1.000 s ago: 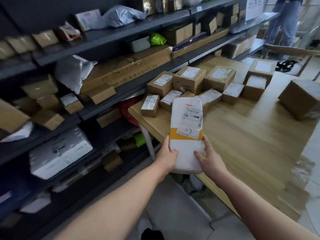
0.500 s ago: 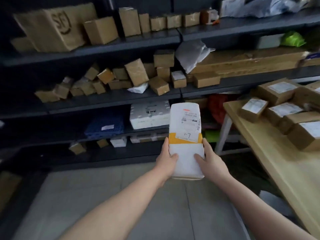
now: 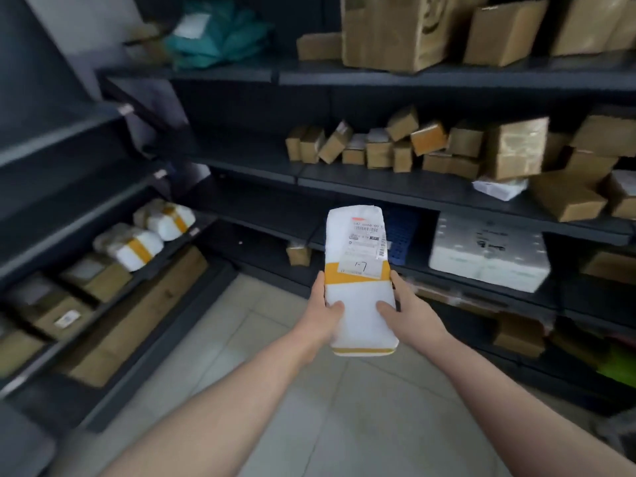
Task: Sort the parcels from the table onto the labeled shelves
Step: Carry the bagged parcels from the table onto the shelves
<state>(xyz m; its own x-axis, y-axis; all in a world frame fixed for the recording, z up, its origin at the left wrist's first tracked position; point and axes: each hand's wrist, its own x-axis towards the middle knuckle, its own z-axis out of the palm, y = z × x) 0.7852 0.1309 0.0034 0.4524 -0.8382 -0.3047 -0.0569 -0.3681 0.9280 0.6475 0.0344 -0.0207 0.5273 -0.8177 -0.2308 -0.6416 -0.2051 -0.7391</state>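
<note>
Head view: both hands hold the parcel [image 3: 359, 270] upright over the floor, facing the shelves [image 3: 378, 182]; left hand [image 3: 325, 313] and right hand [image 3: 404, 313] grip its lower edges, thumbs on front. It looks light, padded and slightly soft; gripping the long sides suits it.

The fine print on the label [image 3: 365, 241] of the parcel [image 3: 359, 304] is too small and smeared to read. Most of the fingers [image 3: 319, 285] of the left hand [image 3: 321, 315] and right hand [image 3: 411, 313] lie hidden behind it, as does part of a blue crate [image 3: 403, 235]. The small tags [image 3: 160, 173] on the front edges of the left shelves [image 3: 86, 223] are blurred unreadable, and the big carton [image 3: 406, 29] on the top shelf [image 3: 447, 77] is cut off by the frame's upper edge.
</note>
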